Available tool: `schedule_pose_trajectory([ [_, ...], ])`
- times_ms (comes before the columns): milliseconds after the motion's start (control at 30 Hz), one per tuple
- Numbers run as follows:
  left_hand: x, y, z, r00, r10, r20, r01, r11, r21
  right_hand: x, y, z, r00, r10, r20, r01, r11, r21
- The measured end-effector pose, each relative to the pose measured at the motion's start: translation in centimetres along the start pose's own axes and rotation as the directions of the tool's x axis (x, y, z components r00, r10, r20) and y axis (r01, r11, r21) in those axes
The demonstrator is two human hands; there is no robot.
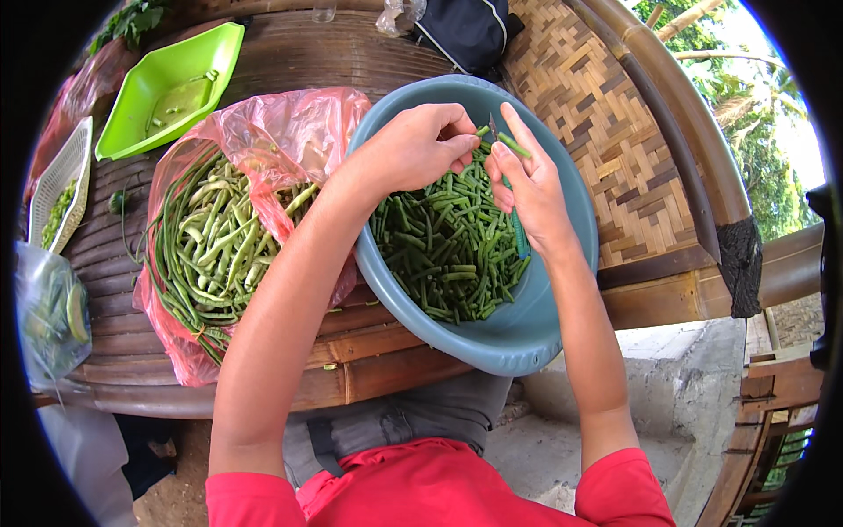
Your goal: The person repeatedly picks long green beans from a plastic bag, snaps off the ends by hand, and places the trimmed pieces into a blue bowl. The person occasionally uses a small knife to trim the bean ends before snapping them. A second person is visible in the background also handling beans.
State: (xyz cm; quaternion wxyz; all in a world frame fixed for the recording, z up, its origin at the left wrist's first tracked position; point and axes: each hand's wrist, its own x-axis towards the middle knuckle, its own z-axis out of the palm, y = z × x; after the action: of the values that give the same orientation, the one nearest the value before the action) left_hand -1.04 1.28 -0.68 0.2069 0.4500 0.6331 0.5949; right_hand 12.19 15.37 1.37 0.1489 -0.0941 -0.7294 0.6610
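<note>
Over a blue-grey plastic basin (479, 353), my left hand (426, 149) is closed in a pinch on a long green bean (482, 132). My right hand (536, 189) grips a small knife (522, 239) with a green handle, its thin blade pointing up between the two hands. A bean piece lies against the right hand's fingers, beside the blade. Short cut beans (457, 220) cover much of the basin's bottom. Left of the basin, behind my left forearm, a pink plastic bag (294, 123) lies open around whole long beans (167, 263) and shorter, paler bean pods (215, 228).
A bright green tray (224, 57) and a white basket (81, 189) of chopped greens stand at the left on the bamboo table (281, 53). A clear bag of vegetables (54, 307) sits at its left edge. Farther back is a black bag (465, 31). A woven bamboo panel (606, 132) flanks the basin.
</note>
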Motion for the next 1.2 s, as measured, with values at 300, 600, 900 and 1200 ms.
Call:
schedule_pose_trajectory([
  [300, 0.26, -0.15, -0.25, 0.998, 0.031, 0.047, -0.030, 0.999, -0.018, -0.31, -0.60, -0.04, 0.985, 0.090, 0.150, -0.092, 0.996, 0.009],
  [600, 0.32, -0.45, -0.01, 0.999, 0.052, 0.001, -0.052, 0.997, 0.065, -0.09, -0.51, -0.11, 0.998, -0.047, -0.046, 0.050, 0.997, 0.061],
  [900, 0.22, -0.27, 0.00, 0.998, 0.065, -0.003, -0.065, 0.997, -0.035, -0.25, -0.61, -0.36, 0.996, 0.029, 0.090, -0.037, 0.995, 0.089],
  [1200, 0.36, -0.36, -0.26, 0.996, 0.085, -0.037, -0.083, 0.995, 0.047, -0.30, -0.82, -0.12, 0.994, 0.043, 0.105, -0.046, 0.999, 0.024],
])
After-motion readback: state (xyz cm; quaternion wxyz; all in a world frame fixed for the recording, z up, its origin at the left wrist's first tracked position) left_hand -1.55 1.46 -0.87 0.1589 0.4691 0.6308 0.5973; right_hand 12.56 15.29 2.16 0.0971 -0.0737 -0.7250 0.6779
